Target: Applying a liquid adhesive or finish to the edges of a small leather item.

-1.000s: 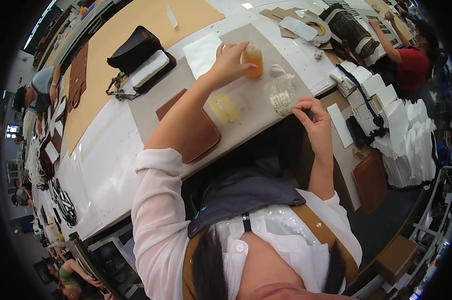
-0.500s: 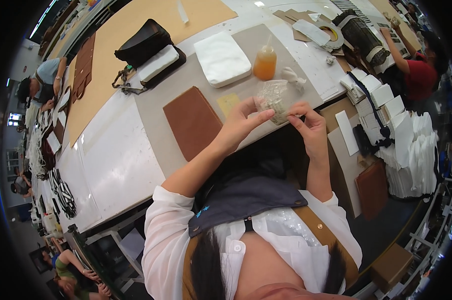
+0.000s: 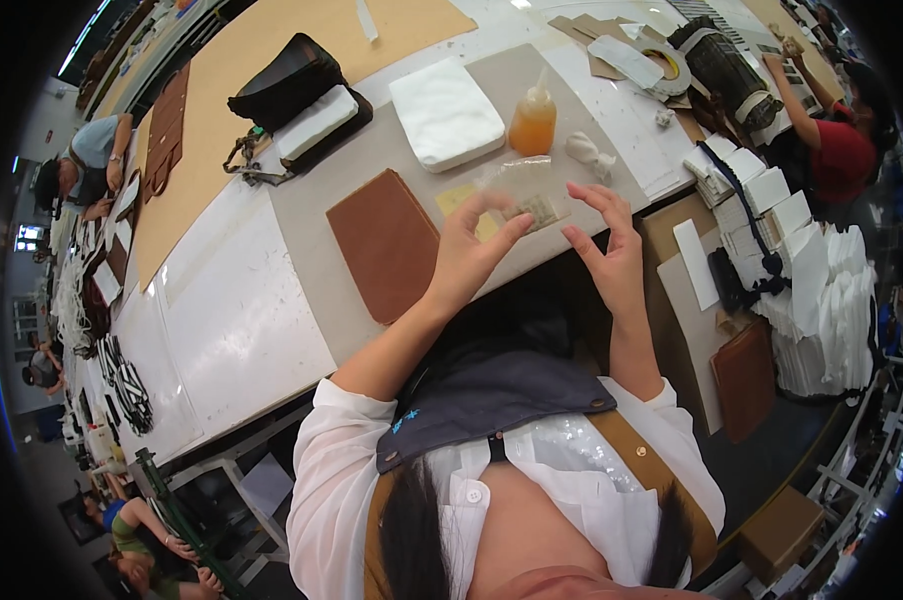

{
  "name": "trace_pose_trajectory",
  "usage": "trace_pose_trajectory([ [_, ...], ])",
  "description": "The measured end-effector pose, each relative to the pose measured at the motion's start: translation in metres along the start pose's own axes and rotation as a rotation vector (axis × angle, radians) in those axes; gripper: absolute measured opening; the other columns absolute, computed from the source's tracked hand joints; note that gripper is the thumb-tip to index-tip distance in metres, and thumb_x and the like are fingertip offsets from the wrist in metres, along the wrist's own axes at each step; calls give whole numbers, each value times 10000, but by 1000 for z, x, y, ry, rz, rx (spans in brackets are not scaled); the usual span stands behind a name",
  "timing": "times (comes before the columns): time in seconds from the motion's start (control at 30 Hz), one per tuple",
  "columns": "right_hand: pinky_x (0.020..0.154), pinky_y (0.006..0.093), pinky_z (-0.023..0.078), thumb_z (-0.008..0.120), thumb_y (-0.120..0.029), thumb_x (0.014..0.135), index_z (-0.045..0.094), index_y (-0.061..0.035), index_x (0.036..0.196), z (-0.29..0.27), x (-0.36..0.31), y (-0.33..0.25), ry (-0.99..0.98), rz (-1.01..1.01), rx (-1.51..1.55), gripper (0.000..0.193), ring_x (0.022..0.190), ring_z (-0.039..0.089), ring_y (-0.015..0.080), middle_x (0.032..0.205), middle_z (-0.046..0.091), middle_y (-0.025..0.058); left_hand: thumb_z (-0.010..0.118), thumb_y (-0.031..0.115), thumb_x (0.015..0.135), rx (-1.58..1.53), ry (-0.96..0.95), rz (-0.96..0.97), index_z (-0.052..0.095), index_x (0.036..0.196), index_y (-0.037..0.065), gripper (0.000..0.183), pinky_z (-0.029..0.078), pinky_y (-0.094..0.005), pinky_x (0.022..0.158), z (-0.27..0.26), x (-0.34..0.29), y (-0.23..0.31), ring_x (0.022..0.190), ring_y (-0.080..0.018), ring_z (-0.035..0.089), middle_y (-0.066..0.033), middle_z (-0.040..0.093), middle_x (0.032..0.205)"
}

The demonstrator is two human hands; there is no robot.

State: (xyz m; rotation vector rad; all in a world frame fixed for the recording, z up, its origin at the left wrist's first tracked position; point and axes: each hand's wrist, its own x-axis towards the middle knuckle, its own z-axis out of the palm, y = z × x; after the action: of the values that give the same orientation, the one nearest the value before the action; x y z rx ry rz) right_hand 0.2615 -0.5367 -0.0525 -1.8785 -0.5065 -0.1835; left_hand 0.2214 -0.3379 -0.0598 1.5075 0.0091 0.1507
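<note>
My left hand (image 3: 477, 245) is closed on the near-left edge of a clear plastic bag (image 3: 534, 188), thumb and fingers at its side. Small greenish-grey pieces, too small to name, lie in the bag's lower part. Just right of the bag, my right hand (image 3: 614, 238) is raised with thumb and fingers apart and nothing in them. A brown leather panel (image 3: 387, 245) lies flat to the left of my left hand. Behind that hand is a yellow paper piece (image 3: 459, 203), partly hidden by it. Beyond the bag stands a squeeze bottle (image 3: 533, 122) of orange liquid.
A grey board (image 3: 307, 240) covers the near tabletop. On it lie a white padded block (image 3: 447, 115) and a crumpled white cloth (image 3: 589, 155). A black bag (image 3: 302, 100) sits at left; white stacks (image 3: 812, 290) stand at right. Other people work around, one in red (image 3: 840, 150).
My right hand has let go of the bag and spread its fingers, moving slightly right. The bag, still in my left hand, has tilted left and now shows flatter.
</note>
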Motion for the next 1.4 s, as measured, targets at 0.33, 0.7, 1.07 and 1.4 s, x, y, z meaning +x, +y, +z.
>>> trace_pose_trajectory([
  [0.33, 1053, 351, 357, 772, -118, 841, 696, -66, 993, 4, 17, -4, -68, 10, 236, 177, 1179, 504, 215, 1164, 614, 65, 754, 142, 901, 285, -61, 162, 639, 962, 53, 158, 436, -265, 907, 4, -4, -1, 931, -86, 575, 12, 639, 907],
  [0.7, 1031, 299, 358, 733, -57, 885, 700, -17, 956, 13, 16, 6, 109, 128, 495, 88, 1128, 529, 162, 1130, 604, 65, 731, 193, 921, 125, -211, -69, 626, 920, 40, 186, 448, -269, 916, 1, -5, -5, 951, -67, 577, -9, 690, 966],
  [1.07, 1010, 315, 400, 715, -98, 906, 705, -26, 1103, 6, 9, 13, 157, 121, 237, 210, 1104, 549, 166, 1135, 632, 59, 721, 265, 908, 153, -255, -161, 658, 979, 30, 253, 426, -314, 976, -7, -10, -15, 1009, -117, 590, -40, 692, 991],
  [1.4, 1005, 292, 375, 654, -185, 981, 731, -17, 970, 5, 1, 26, 21, 174, 144, 185, 1080, 533, 140, 1072, 602, 45, 703, 249, 931, 26, -91, -231, 671, 1119, -15, 326, 451, -309, 976, -15, -8, -19, 1043, -140, 617, -85, 703, 1086],
])
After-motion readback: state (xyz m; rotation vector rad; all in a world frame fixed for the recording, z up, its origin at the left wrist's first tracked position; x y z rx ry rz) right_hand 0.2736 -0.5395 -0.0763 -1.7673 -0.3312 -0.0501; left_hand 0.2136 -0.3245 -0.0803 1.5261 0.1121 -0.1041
